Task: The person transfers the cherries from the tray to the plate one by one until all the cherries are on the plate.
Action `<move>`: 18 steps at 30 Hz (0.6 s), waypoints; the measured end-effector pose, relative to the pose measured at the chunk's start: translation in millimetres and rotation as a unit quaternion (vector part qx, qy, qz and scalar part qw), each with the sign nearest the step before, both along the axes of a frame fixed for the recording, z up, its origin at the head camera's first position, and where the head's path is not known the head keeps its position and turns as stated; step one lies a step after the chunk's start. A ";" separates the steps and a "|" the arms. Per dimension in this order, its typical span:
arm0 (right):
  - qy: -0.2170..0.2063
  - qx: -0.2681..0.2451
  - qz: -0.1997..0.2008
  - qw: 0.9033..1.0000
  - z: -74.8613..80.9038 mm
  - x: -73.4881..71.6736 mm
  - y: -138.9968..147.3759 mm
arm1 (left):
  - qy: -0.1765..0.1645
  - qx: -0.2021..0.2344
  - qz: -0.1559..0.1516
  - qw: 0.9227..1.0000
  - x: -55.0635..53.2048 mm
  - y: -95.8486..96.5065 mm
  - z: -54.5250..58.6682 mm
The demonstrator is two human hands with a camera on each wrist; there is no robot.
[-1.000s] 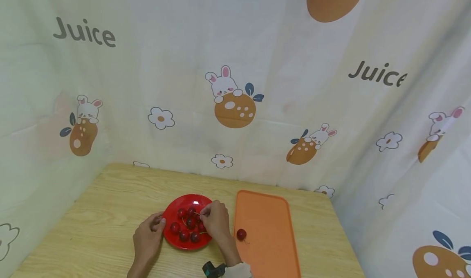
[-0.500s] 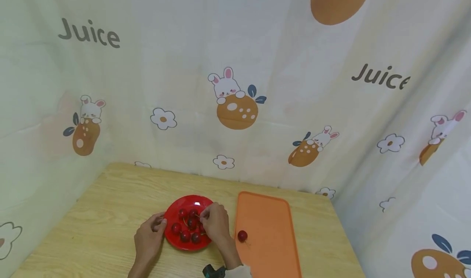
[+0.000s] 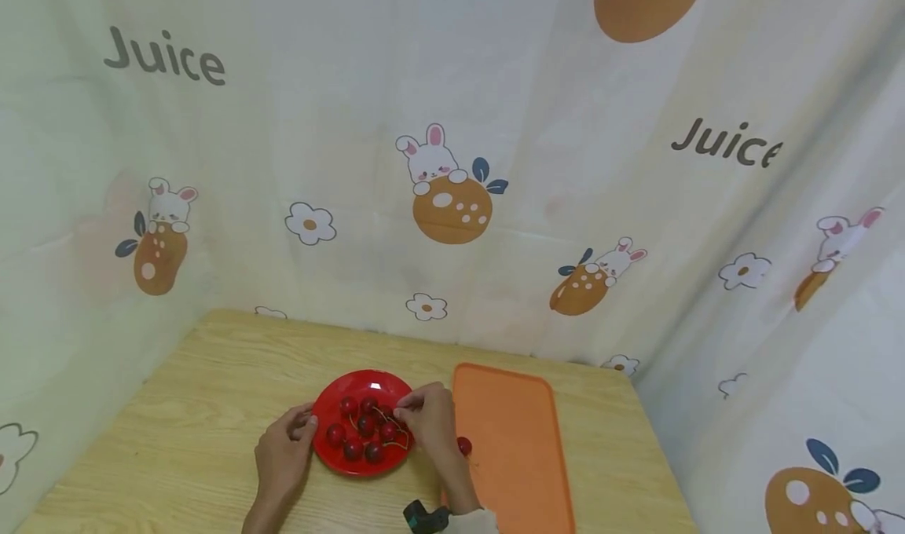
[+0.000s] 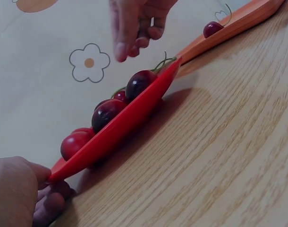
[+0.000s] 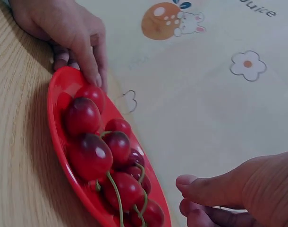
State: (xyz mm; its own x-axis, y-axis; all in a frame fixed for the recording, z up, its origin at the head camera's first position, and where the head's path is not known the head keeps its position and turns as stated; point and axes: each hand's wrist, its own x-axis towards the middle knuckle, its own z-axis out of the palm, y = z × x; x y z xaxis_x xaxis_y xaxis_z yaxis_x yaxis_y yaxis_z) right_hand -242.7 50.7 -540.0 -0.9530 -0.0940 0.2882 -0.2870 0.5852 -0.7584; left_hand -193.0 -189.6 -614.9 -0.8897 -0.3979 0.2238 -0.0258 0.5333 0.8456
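A round red plate (image 3: 353,382) bears several dark red cherries (image 3: 365,425) with green stems. My left hand (image 3: 283,448) grips the plate's left rim, thumb above and fingers beneath, which the left wrist view shows beside the plate's red side (image 4: 125,130). Over the plate's right edge hovers my right hand (image 3: 433,424). Between its thumb (image 5: 189,184) and bent fingers the right wrist view shows a gap holding nothing, close to the cherries. One single cherry (image 3: 463,446) lies at the left side of an orange tray (image 3: 509,416), partly covered by the right hand in the head view.
Both plate and tray stand on a light wood table (image 3: 233,385). A printed curtain (image 3: 353,126) rises behind the table and along its sides. A black device (image 3: 424,517) sits at the right wrist.
My right hand has drawn back slightly to the right from the cherries, uncovering those on the plate's right side and partly covering the cherry on the tray. The left hand keeps its grip.
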 end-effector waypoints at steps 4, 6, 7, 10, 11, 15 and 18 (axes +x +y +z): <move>0.002 -0.023 -0.010 1.000 1.2 4.9 15.8 | 0.006 0.002 0.000 1.000 0.6 1.1 1.1; 0.005 -0.030 -0.013 0.999 1.1 6.9 24.5 | 0.004 0.002 0.001 1.000 0.3 1.4 1.4; 0.004 -0.034 -0.017 0.999 1.3 7.8 28.8 | 0.003 0.003 0.000 1.000 0.2 1.4 1.4; -0.002 -0.042 -0.029 0.999 0.8 10.7 42.0 | -0.004 0.003 -0.004 1.000 0.4 1.5 0.8; -0.005 -0.046 -0.033 0.998 0.3 11.7 46.2 | -0.006 0.003 -0.006 1.000 0.4 1.4 0.5; -0.012 -0.060 -0.049 0.997 -1.5 15.8 61.9 | -0.010 0.002 -0.009 1.000 1.5 1.2 0.4; -0.011 -0.066 -0.061 0.996 -2.9 18.5 72.0 | -0.011 0.002 -0.007 1.000 2.0 1.4 1.5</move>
State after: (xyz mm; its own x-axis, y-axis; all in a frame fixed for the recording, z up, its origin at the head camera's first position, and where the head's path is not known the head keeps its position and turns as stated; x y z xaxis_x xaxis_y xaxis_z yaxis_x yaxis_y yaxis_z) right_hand -224.2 122.8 -542.9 -0.9612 0.0596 0.2695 -0.2031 0.5087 -0.8366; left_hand -191.0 -188.1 -613.4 -0.9003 -0.3854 0.2023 -0.0366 0.5300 0.8472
